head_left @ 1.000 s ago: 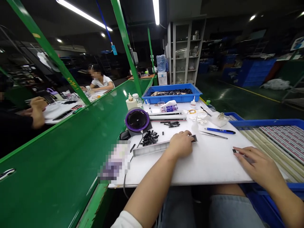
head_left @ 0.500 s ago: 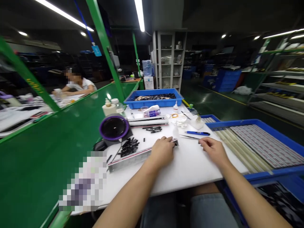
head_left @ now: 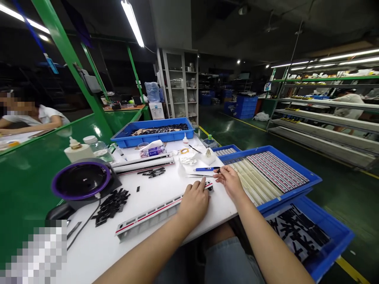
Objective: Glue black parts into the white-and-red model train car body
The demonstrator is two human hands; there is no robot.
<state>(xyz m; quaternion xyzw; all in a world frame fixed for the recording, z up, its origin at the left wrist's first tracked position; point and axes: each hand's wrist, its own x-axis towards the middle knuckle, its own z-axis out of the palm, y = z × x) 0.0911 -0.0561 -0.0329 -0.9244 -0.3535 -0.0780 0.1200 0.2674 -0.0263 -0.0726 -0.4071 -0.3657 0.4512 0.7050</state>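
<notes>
The red-striped shell [head_left: 151, 216], long and grey with a row of window openings, lies aslant on the white tabletop [head_left: 94, 248], near its front edge, and here in the head view it has a hand right on it! The left hand [head_left: 195, 199] is draped over the shell's right end, fingers bent across the top; whether they grip it underneath, I cannot tell. Over to the right hand [head_left: 229, 179]: thumb and index finger are drawn close together, right by the dark end of the blue pen [head_left: 204, 169], and I cannot tell whether something small is pinched there. Tweezers [head_left: 198, 176] lie just below the pen, reaching toward those fingers.

Beyond the shell's left half sits a heap of black pieces [head_left: 111, 207], with one lone black piece [head_left: 138, 189] apart from it and a looser scatter of black strips [head_left: 152, 172] farther back. Behind the heap, there's the purple-rimmed round device [head_left: 83, 179]! A blue tray [head_left: 154, 138] stands at the far end of the table, and off to the right a blue crate [head_left: 315, 179] holds red-striped panels [head_left: 278, 169] beside pale bars [head_left: 254, 179].
</notes>
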